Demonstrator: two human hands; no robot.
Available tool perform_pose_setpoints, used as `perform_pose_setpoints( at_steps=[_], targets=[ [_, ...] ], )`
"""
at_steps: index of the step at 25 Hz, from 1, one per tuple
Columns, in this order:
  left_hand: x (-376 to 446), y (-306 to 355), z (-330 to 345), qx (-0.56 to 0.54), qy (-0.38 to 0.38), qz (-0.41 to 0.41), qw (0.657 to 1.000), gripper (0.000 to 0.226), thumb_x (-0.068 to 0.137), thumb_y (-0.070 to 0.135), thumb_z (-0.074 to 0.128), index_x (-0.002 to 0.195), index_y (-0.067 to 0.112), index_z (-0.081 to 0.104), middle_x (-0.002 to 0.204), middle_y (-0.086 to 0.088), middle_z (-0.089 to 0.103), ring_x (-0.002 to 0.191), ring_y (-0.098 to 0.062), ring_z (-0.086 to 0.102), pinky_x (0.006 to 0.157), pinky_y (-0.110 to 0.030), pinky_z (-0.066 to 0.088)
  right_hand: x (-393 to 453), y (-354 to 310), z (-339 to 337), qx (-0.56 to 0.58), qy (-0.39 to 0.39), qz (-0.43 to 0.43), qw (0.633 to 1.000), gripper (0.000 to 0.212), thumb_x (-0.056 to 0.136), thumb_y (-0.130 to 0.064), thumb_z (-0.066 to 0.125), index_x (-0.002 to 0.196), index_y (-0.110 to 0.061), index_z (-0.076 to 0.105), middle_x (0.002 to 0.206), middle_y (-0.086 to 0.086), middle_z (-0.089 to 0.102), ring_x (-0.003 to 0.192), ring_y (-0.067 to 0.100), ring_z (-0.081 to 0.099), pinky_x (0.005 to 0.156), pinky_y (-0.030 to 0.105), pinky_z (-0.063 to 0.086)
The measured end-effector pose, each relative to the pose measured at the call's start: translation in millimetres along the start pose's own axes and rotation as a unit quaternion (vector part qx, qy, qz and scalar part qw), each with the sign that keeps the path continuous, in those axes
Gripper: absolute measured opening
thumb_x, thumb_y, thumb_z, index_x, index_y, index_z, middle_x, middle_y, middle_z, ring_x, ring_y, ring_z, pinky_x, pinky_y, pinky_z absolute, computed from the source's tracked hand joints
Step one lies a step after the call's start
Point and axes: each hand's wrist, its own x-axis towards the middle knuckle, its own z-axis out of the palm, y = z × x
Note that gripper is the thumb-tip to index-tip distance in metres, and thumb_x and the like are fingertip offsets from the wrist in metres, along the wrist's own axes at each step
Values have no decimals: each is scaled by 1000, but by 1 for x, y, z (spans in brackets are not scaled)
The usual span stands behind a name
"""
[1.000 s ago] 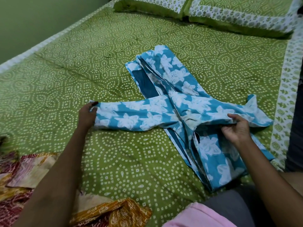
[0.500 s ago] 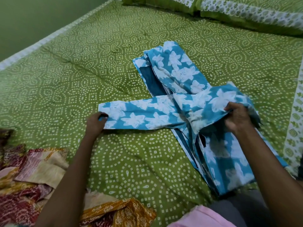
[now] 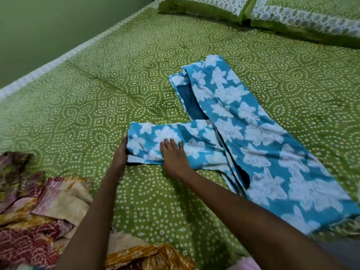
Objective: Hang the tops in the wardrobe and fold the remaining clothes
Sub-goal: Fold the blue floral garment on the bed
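Now moved off the body of the blue floral garment (image 3: 253, 133) onto its sleeve: right hand (image 3: 173, 154) flat, fingers straight, pressing; left hand (image 3: 120, 152) cupping the cuff end, grip unclear. Sleeve alignment under way. Garment mid-bed, long axis 11-to-5 o'clock; sleeve pointing 9 o'clock

Soft, even indoor light with a green cast; faint shadows under the forearms. Wide-angle bending at the edges, motion blur toward 5 o'clock.
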Motion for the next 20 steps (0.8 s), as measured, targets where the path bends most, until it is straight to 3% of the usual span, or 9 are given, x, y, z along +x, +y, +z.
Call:
perform_pose_setpoints(
  at_steps=[2, 4, 8, 10, 12, 13, 16, 18, 20],
  targets=[
    [4, 5, 3, 4, 21, -25, 999, 64, 90, 59, 42, 120, 6, 61, 115, -13, 64, 104, -28, 61, 96, -42, 47, -7, 1, 4, -23, 40, -6, 999, 64, 92, -16, 43, 148, -8, 13, 156, 13, 13, 145, 29, 6, 117, 48, 0],
    [8, 4, 2, 129, 67, 4, 989, 47, 87, 47, 58, 107, 6, 66, 109, -14, 67, 98, -28, 64, 91, -41, 50, -15, 8, -1, -37, 86, -18, 995, 63, 90, -18, 48, 146, -7, 20, 151, 15, 23, 141, 31, 17, 116, 49, 7],
    [-2, -4, -1, 245, 129, 89, 957, 26, 86, 23, 66, 96, 0, 69, 94, -13, 68, 81, -20, 60, 70, -29, 46, -43, 44, -2, -60, 186, 9, 981, 52, 72, -6, 64, 123, -5, 54, 117, 16, 56, 107, 35, 54, 91, 46, 43],
    [-10, -9, -7, 245, 131, 99, 955, 25, 86, 19, 67, 95, -3, 68, 91, -16, 67, 77, -18, 58, 61, -24, 46, -62, 70, -4, -10, 158, -3, 987, 39, 69, -7, 67, 108, -8, 60, 105, 12, 59, 97, 30, 57, 80, 39, 45],
    [-17, -9, -9, 257, 116, 86, 956, 18, 85, 10, 65, 95, -5, 66, 88, -15, 64, 65, -14, 57, 48, -14, 43, -76, 94, -21, 115, 56, -45, 991, 27, 78, -21, 62, 103, -10, 62, 102, 7, 60, 95, 22, 55, 80, 35, 44],
    [-18, -6, -9, 266, 110, 72, 955, 10, 85, 6, 63, 90, -3, 65, 85, -14, 62, 55, -8, 55, 43, -10, 41, -77, 103, -34, 190, 59, -49, 979, 25, 80, -27, 61, 99, -10, 64, 98, 6, 62, 89, 21, 56, 77, 34, 46],
    [-14, 7, -4, 206, 121, 28, 971, 20, 89, 18, 59, 70, 15, 54, 79, -7, 56, 54, -8, 55, 49, -15, 45, -47, 131, -66, 278, 245, 38, 928, 21, 87, -10, 59, 107, -6, 64, 108, 8, 64, 88, 25, 60, 80, 35, 45],
    [-12, 14, 1, 154, 157, 12, 975, 31, 89, 37, 60, 71, 12, 58, 86, -12, 61, 74, -24, 60, 68, -30, 50, -17, 146, -77, 191, 174, 48, 965, 41, 88, -1, 52, 127, -12, 55, 133, 7, 53, 114, 24, 53, 94, 32, 39],
    [-11, 10, 3, 250, 167, 48, 952, 43, 90, 38, 58, 82, -3, 65, 95, -20, 65, 90, -30, 62, 79, -37, 46, 5, 153, -80, 82, 14, 23, 996, 44, 89, -6, 52, 131, -18, 51, 139, 6, 48, 123, 25, 47, 95, 33, 39]
  ],
)
